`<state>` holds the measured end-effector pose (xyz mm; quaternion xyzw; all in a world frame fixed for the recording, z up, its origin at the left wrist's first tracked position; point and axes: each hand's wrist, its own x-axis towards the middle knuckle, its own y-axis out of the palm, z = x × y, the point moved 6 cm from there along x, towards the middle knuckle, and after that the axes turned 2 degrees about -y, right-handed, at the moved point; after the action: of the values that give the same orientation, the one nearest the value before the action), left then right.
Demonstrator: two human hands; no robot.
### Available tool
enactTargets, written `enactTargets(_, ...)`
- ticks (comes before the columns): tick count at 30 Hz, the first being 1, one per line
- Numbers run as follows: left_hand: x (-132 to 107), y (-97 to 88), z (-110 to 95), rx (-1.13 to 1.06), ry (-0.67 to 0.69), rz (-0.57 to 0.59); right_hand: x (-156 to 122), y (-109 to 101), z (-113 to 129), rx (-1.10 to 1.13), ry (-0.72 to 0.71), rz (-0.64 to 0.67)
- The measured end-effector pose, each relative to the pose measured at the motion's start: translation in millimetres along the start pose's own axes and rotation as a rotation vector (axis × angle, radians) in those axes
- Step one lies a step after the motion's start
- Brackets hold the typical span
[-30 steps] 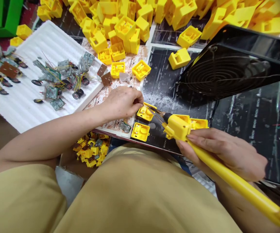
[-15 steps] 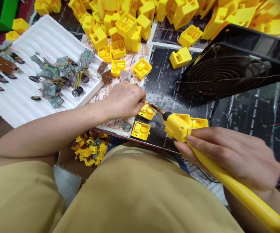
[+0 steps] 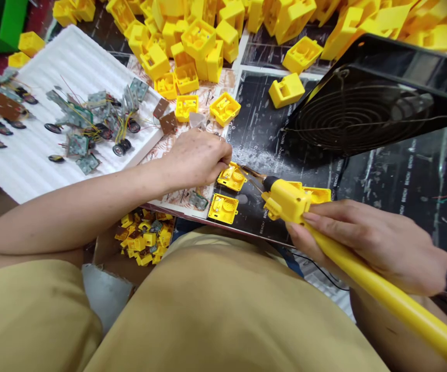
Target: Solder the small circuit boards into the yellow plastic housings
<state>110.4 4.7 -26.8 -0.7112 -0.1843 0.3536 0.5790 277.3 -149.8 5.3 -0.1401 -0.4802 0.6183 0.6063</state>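
My right hand (image 3: 378, 243) is wrapped round the long yellow handle of a soldering iron (image 3: 285, 200), which has a black collar and a thin metal tip pointing left. That tip is over or just beside a small open yellow case (image 3: 232, 176) with metal contacts inside. At the upper left of this case, my left hand (image 3: 200, 155) is closed in a pinch; what its fingertips hold is hidden. Another open yellow case (image 3: 223, 208) lies just below, near the table edge. More yellow cases (image 3: 319, 195) are partly hidden behind the iron.
A black fan (image 3: 363, 108) stands at the right. Many yellow housings (image 3: 199, 39) are heaped at the back. On a white foam board (image 3: 25, 160) lie wired circuit boards (image 3: 78, 144). Below the table edge is a box of yellow parts (image 3: 145, 240). A loose circuit board (image 3: 198, 200) lies near the edge.
The soldering iron and my right hand have shifted slightly to the right. My left hand has stayed at the upper case, still pinched.
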Motion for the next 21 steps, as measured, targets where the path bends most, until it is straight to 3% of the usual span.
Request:
enactTargets(4, 0.3, 0.7, -0.2, 0.009, 0.01, -0.002, 5.1, 4.4, 2.1, 0.017, -0.062, -0.029)
enactTargets(10, -0.2, 0.7, -0.9, 0.021, 0.02, -0.008, 14.2, 3.6, 15.4, 0.004, -0.271, -0.062)
enactTargets(14, 0.0, -0.3, -0.4, -0.014, 0.005, 0.001, 8.1, -7.1, 0.4, -0.059, -0.1, 0.024)
enactTargets(19, 0.7, -1.0, 0.9, 0.016, -0.013, 0.009, -18.2, -32.1, -13.0, -0.066, 0.002, -0.212)
enactTargets(21, 1.9, 1.4, 0.9, 0.02, -0.02, 0.022, -24.8, -35.8, -14.1, -0.1, 0.064, -0.199)
